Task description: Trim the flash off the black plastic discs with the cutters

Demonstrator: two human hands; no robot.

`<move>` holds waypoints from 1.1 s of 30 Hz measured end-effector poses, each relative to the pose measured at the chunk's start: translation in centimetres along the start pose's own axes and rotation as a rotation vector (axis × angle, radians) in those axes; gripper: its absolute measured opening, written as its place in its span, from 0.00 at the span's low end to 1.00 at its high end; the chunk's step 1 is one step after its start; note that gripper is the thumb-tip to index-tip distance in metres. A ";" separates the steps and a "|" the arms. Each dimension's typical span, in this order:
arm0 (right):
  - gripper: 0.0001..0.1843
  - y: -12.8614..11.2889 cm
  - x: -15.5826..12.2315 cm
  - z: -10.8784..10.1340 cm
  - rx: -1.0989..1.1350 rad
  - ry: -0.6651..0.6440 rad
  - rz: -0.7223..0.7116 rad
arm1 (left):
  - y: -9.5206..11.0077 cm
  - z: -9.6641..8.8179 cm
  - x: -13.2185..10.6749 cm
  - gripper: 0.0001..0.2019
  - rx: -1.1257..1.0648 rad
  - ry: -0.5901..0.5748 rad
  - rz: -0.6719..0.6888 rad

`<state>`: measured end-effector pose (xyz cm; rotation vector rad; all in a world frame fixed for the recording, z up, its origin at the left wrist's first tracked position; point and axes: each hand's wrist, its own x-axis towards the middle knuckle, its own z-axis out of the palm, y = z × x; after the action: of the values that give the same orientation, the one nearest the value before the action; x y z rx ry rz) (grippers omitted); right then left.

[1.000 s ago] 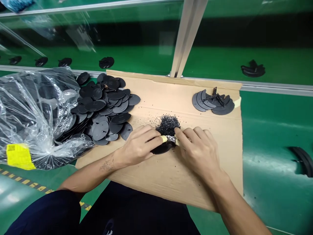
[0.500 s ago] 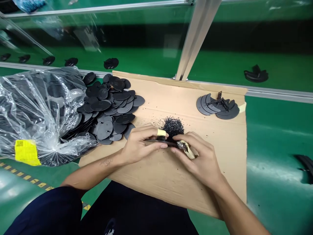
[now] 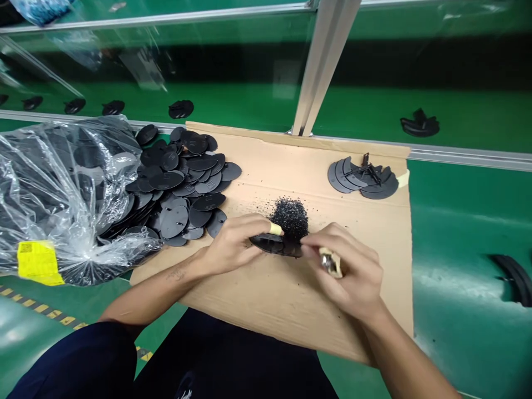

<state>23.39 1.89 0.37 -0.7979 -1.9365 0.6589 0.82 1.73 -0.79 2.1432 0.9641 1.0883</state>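
Observation:
My left hand (image 3: 236, 244), a yellow band around one finger, pinches a black plastic piece (image 3: 272, 244) with raised ribs. The piece is tilted over the cardboard sheet (image 3: 266, 310). Closed at the right end of that piece is my right hand (image 3: 347, 269), its fingertips slightly blurred. In its palm sits a small metal tool wrapped in pale tape (image 3: 331, 262); most of the tool is hidden, so I cannot tell its kind. Just beyond both hands lies a heap of tiny black plastic bits (image 3: 290, 216).
Flat black discs (image 3: 174, 219) are piled at the left, spilling from a clear plastic bag (image 3: 54, 194) with a yellow label. Crescent-shaped black pieces (image 3: 380, 185) lie at the back right of the cardboard. A metal frame post (image 3: 322, 72) rises behind it.
The piece has tipped so that its ribbed face shows more. My right hand has turned and shifted slightly right, with the tool now deeper in the palm. The whole view has shifted slightly.

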 end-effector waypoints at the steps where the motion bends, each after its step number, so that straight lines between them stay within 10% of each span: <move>1: 0.09 0.3 0.1 -0.1 -0.043 0.025 0.031 | 0.2 0.0 0.1 0.05 -0.080 0.013 -0.043; 12: 0.06 1.2 -0.7 0.7 -0.470 -0.109 -0.064 | 0.8 0.8 -0.5 0.10 -0.422 0.097 -0.166; 33: 0.04 0.5 -0.5 0.9 -0.614 -0.058 -0.096 | 0.5 1.5 -0.4 0.08 -0.273 0.156 -0.035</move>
<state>22.95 1.74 -0.70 -1.0501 -2.2443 0.0122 2.04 0.89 -1.39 1.8376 0.8612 1.3042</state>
